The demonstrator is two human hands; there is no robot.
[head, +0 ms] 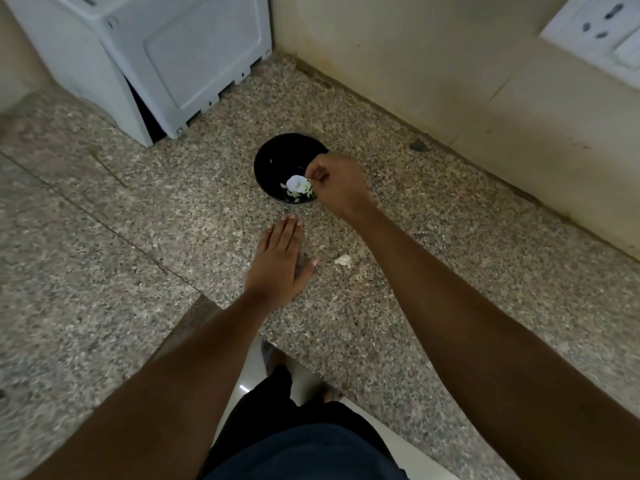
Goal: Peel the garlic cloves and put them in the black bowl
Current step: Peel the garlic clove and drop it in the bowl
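Observation:
The black bowl (277, 157) stands on the speckled granite counter (138, 220) near the wall. Several pale peeled cloves (302, 195) lie in its near right side. My right hand (334, 183) hovers over the bowl's right rim, fingertips pinched on a white piece of garlic (296, 182) above the cloves. Flat on the counter just in front of the bowl lies my left hand (278, 261), palm down, fingers together, holding nothing. A small unpeeled garlic piece (343, 260) rests on the counter to the right of that hand.
A white appliance (145, 57) stands at the back left of the counter. The cream wall (450, 71) runs along the right, with a white socket plate (602, 26). The counter's front edge (311, 368) is near my body; bits of garlic skin (358, 277) lie by the loose piece.

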